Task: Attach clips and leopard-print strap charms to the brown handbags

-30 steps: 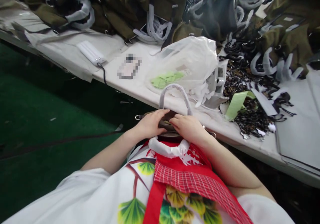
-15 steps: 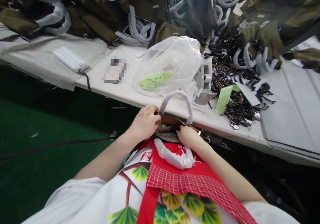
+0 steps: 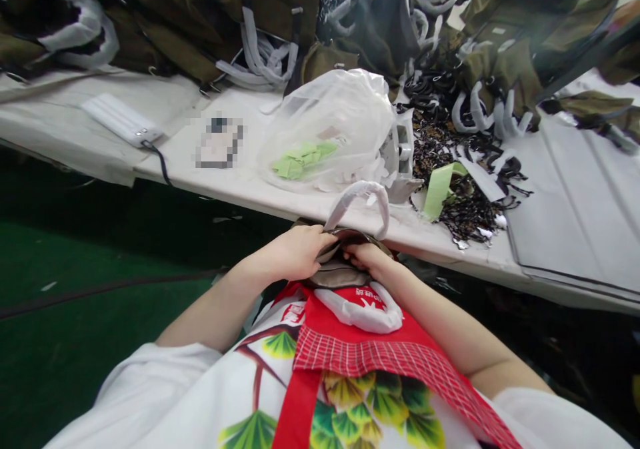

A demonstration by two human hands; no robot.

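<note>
A taupe handbag (image 3: pixel 340 277) rests against my red apron at the table's front edge, its zippered mouth spread apart. One handle (image 3: pixel 361 199), wrapped in white paper, stands up on the far side; the other wrapped handle (image 3: pixel 360 312) droops over the apron. My left hand (image 3: pixel 303 249) is closed over the bag's left rim by the zipper. Reaching into the mouth from the right, my right hand (image 3: pixel 369 257) has its fingers curled at the bag's inner edge; their tips are partly hidden.
On the white table (image 3: pixel 220 185) lie a white power strip (image 3: pixel 123 121), a blurred-out phone-like object (image 3: pixel 219 143), a clear plastic bag (image 3: pixel 340 115) with green scraps, and a pile of dark cords (image 3: pixel 465 195). Several olive bags (image 3: pixel 280 2) with wrapped handles line the back.
My left hand has moved right and further over the bag's mouth. My right hand has shifted slightly within the opening. The view has turned a little right.
</note>
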